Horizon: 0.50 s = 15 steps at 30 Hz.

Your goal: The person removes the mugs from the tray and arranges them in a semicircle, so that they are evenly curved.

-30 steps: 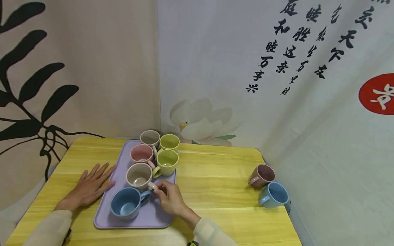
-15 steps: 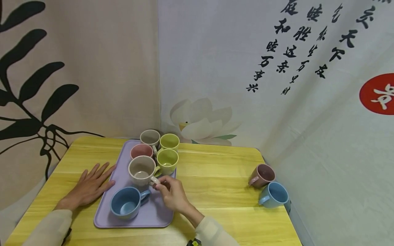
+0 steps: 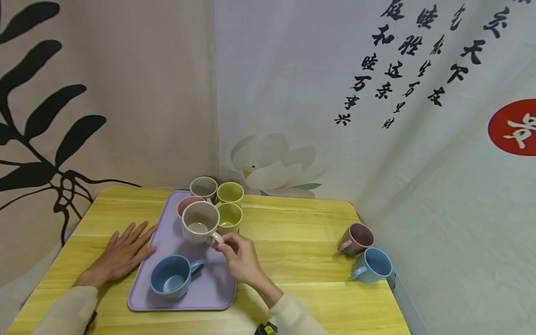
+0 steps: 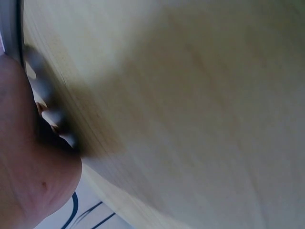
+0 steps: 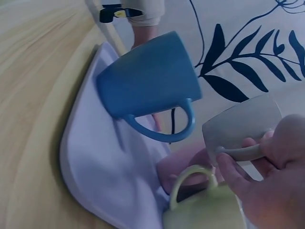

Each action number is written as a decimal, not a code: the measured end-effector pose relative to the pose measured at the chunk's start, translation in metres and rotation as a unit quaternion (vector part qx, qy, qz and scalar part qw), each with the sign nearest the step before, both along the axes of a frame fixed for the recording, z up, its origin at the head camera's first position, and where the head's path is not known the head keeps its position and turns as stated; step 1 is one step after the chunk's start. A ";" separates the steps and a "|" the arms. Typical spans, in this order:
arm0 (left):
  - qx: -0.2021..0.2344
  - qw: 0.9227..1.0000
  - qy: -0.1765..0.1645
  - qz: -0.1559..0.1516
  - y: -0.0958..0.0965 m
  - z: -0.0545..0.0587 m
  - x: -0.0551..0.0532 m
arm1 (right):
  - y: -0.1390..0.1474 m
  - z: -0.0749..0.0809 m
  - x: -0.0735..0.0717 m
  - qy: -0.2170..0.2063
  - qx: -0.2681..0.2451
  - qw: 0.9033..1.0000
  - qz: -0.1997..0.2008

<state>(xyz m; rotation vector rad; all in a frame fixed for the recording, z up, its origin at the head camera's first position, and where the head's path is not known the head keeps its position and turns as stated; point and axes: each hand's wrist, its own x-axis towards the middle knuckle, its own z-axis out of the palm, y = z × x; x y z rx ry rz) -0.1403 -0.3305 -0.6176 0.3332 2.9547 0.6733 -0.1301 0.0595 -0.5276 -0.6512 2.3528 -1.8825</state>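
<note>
My right hand (image 3: 242, 258) pinches the handle of a light grey-beige mug (image 3: 200, 221), which hangs above the lilac tray (image 3: 180, 304). In the head view this mug partly covers a pink mug (image 3: 187, 202) and a green mug (image 3: 231, 216). The right wrist view shows the same mug (image 5: 243, 126) off the tray, with fingers around its handle. A blue mug (image 3: 170, 277) stands at the tray's near end, its handle pointing right. My left hand (image 3: 125, 253) lies flat on the table with fingers spread, its fingertips at the tray's left edge.
Behind the held mug, another grey mug (image 3: 204, 187) and a second green mug (image 3: 231, 192) stand at the tray's far end. A brown-mauve mug (image 3: 357, 239) and another blue mug (image 3: 372, 266) stand near the right edge of the wooden table (image 3: 293, 242).
The grey-beige mug has risen off the tray and moved away from the blue mug, up and slightly right, with my right hand. My left hand has stayed in place.
</note>
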 end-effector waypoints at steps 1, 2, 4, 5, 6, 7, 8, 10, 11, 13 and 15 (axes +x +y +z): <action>-0.001 1.000 0.001 0.000 0.000 0.000 0.000 | 0.001 0.002 0.000 -0.003 -0.003 1.000 -0.001; -0.001 1.000 0.001 -0.001 0.000 0.000 0.000 | 0.003 0.004 0.001 -0.004 -0.007 1.000 -0.002; -0.002 1.000 0.001 -0.001 0.000 0.000 0.000 | 0.006 0.008 0.001 -0.008 -0.014 1.000 -0.002; -0.002 1.000 0.002 -0.001 0.000 0.000 0.000 | 0.008 0.010 0.002 -0.008 -0.016 1.000 -0.003; -0.004 1.000 0.002 -0.001 0.000 -0.001 0.000 | 0.010 0.012 0.002 -0.009 -0.021 1.000 -0.003; -0.004 1.000 0.002 -0.001 0.000 -0.001 0.000 | 0.012 0.014 0.003 -0.008 -0.023 1.000 -0.004; -0.003 1.000 0.002 -0.001 0.000 0.000 0.000 | 0.014 0.016 0.003 -0.006 -0.025 1.000 -0.005; -0.002 1.000 0.001 -0.001 0.000 0.000 0.000 | 0.018 0.020 0.004 -0.006 -0.029 1.000 -0.006; -0.002 1.000 0.002 -0.001 0.000 0.000 0.000 | 0.020 0.022 0.005 -0.004 -0.030 1.000 -0.007; 0.000 1.000 0.001 -0.002 0.000 0.000 0.000 | 0.024 0.025 0.005 -0.004 -0.033 0.999 -0.009; 0.001 1.000 0.002 -0.002 0.000 0.000 0.000 | 0.028 0.027 0.006 -0.002 -0.034 0.999 -0.012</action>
